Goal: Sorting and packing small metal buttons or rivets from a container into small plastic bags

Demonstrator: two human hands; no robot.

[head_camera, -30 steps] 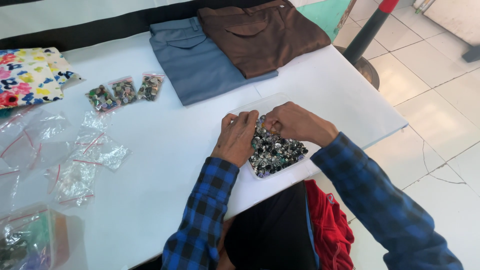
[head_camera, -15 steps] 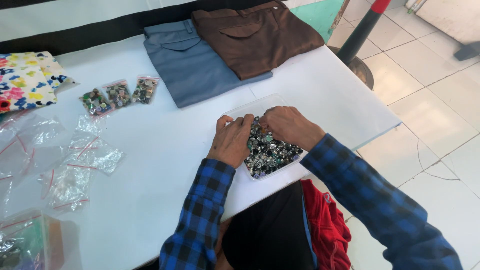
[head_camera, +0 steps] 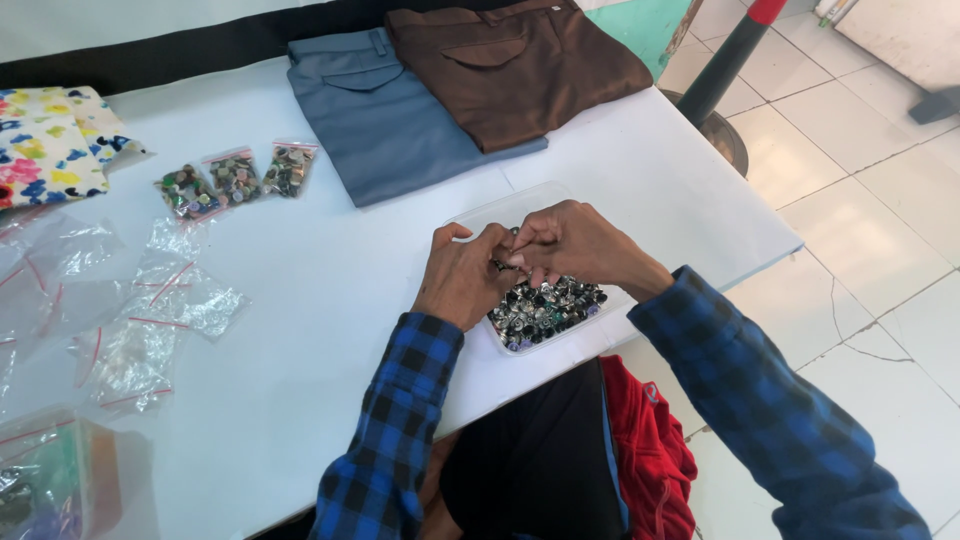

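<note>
A person in a blue-and-black checked shirt sits at a white table [head_camera: 300,330], seen from above. Both hands meet over a clear plastic tray [head_camera: 470,215] heaped with small dark, shiny buttons [head_camera: 545,308], which sits near the table's front edge, right of centre. The left hand [head_camera: 462,280] rests at the tray's left side, its fingers curled in toward the right hand [head_camera: 565,243], which hovers over the pile with fingertips pinched together. The two grips touch at a small dark piece between them; it is too small to tell which hand has hold of it or how tightly.

Further back lie folded blue trousers [head_camera: 385,115] with folded brown trousers [head_camera: 515,65] overlapping their right side. To the left of these sit three small bags of buttons [head_camera: 235,178] in a row. Empty clear zip bags [head_camera: 150,310] are scattered at the table's left, and floral cloth [head_camera: 45,145] lies at the far left corner. A red cloth [head_camera: 650,455] rests in the person's lap.
</note>
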